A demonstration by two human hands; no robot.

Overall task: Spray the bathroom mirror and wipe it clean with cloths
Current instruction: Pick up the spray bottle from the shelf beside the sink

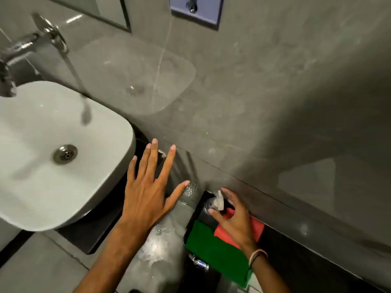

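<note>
The mirror (pixel 105 11) shows only as a dark-framed corner at the top left. A small clear spray bottle (pixel 213 203) stands on a black ledge (pixel 296 250) low on the grey wall. My right hand (pixel 234 220) is over it, thumb and forefinger on either side of the spray head, the other fingers spread. A red cloth (pixel 257 228) and a green cloth (pixel 211 248) lie on the ledge under that hand. My left hand (pixel 148 187) hovers open with fingers spread, between the basin and the bottle, holding nothing.
A white basin (pixel 53 187) with a metal drain fills the left, and water runs from a chrome wall tap (pixel 40 39). A small metal fitting (pixel 200 263) juts out below the green cloth. A blue wall panel (pixel 196 11) sits at the top. The floor looks wet.
</note>
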